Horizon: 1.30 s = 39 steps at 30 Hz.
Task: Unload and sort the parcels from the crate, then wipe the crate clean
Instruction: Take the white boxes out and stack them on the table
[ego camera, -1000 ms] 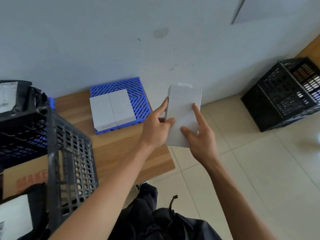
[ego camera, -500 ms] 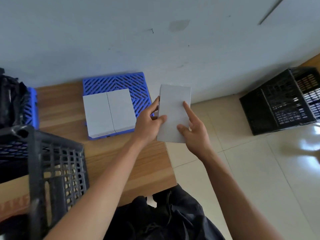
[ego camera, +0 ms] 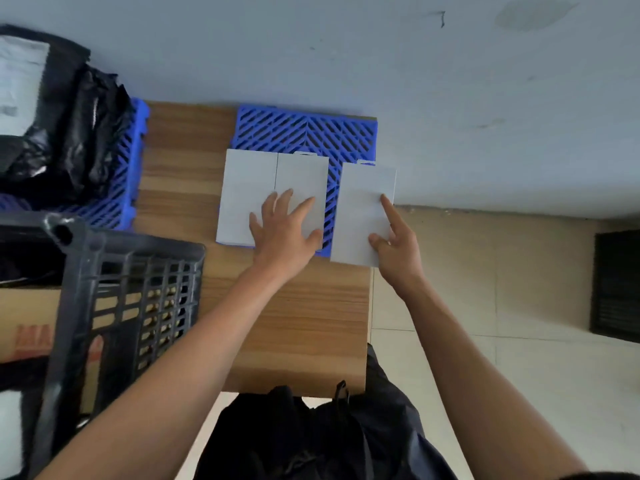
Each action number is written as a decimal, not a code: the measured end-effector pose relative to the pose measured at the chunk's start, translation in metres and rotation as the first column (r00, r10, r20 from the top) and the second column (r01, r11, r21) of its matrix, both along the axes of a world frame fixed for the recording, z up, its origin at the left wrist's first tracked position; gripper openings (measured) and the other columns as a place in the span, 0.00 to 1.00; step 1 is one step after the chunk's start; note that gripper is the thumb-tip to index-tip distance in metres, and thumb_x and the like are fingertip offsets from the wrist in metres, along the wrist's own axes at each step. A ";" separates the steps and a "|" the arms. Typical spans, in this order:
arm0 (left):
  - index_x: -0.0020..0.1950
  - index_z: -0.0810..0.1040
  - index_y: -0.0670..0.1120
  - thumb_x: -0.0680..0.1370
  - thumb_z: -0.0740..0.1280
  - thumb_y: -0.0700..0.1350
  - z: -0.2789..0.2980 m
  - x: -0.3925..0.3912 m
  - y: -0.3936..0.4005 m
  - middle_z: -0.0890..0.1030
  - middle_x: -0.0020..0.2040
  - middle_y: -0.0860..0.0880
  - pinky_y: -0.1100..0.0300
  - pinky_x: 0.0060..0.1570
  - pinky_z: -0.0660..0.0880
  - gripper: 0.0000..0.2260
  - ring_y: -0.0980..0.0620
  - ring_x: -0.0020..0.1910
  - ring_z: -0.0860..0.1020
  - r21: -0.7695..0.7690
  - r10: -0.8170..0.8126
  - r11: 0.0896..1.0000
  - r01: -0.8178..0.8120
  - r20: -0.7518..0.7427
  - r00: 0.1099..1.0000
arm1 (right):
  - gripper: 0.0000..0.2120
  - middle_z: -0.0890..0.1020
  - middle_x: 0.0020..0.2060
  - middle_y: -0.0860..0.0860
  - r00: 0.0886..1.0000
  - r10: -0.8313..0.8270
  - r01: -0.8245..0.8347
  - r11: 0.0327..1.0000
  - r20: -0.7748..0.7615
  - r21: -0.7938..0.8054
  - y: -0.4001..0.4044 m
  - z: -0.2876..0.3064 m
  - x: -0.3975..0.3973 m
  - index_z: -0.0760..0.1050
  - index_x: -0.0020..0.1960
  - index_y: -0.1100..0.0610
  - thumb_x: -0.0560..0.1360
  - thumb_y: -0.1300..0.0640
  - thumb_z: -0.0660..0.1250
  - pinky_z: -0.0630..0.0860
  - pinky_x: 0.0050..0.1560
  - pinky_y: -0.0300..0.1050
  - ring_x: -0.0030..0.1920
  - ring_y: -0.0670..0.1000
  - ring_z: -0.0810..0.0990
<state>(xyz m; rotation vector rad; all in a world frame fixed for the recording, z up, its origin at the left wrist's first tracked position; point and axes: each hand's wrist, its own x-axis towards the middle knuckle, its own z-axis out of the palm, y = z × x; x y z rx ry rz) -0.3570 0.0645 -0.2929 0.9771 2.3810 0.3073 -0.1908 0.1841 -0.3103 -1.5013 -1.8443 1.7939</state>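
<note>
Two white boxes (ego camera: 249,188) lie side by side on a blue slatted tray (ego camera: 304,133) at the back of the wooden table (ego camera: 294,323). My left hand (ego camera: 284,233) rests flat on them with fingers spread. My right hand (ego camera: 398,247) pinches the near right corner of a third white box (ego camera: 363,202), index finger stretched along its top, over the tray's right edge beside the pair. The black crate (ego camera: 114,289) stands at the left, with a brown cardboard parcel (ego camera: 27,323) inside.
A second blue tray (ego camera: 128,174) at the far left carries black plastic-wrapped parcels (ego camera: 69,133). Another black crate (ego camera: 616,285) sits on the tiled floor to the right. A black bag (ego camera: 311,438) lies below the table's near edge. The wall runs right behind the table.
My left hand let go of the third white box and moved onto the two boxes on the tray. My right hand brought that box down and left, next to the pair.
</note>
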 end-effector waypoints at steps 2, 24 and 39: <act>0.80 0.62 0.58 0.82 0.66 0.56 -0.007 -0.004 0.001 0.51 0.84 0.46 0.29 0.76 0.45 0.28 0.43 0.83 0.45 -0.069 0.004 0.998 -0.006 -0.036 0.999 | 0.37 0.74 0.73 0.44 0.999 0.042 -0.042 0.999 0.003 -0.006 0.011 -0.010 -0.008 0.63 0.70 0.23 0.74 0.62 0.62 0.72 0.72 0.57 0.72 0.49 0.74; 0.81 0.58 0.56 0.81 0.65 0.56 -0.018 -0.001 0.001 0.48 0.84 0.45 0.25 0.74 0.47 0.30 0.41 0.82 0.44 -0.161 -0.034 0.987 0.011 -0.139 0.990 | 0.32 0.62 0.80 0.49 0.958 0.206 -0.234 0.964 0.198 0.130 0.013 -0.014 -0.028 0.58 0.81 0.44 0.81 0.64 0.60 0.70 0.47 0.22 0.49 0.38 0.75; 0.81 0.61 0.53 0.83 0.63 0.54 -0.011 0.027 -0.050 0.50 0.84 0.45 0.32 0.78 0.48 0.27 0.42 0.83 0.45 -0.110 -0.123 0.987 0.118 -0.040 0.992 | 0.27 0.57 0.82 0.55 0.878 0.244 -0.383 0.873 0.412 0.300 -0.054 0.006 0.009 0.68 0.77 0.52 0.79 0.64 0.63 0.58 0.76 0.47 0.82 0.54 0.52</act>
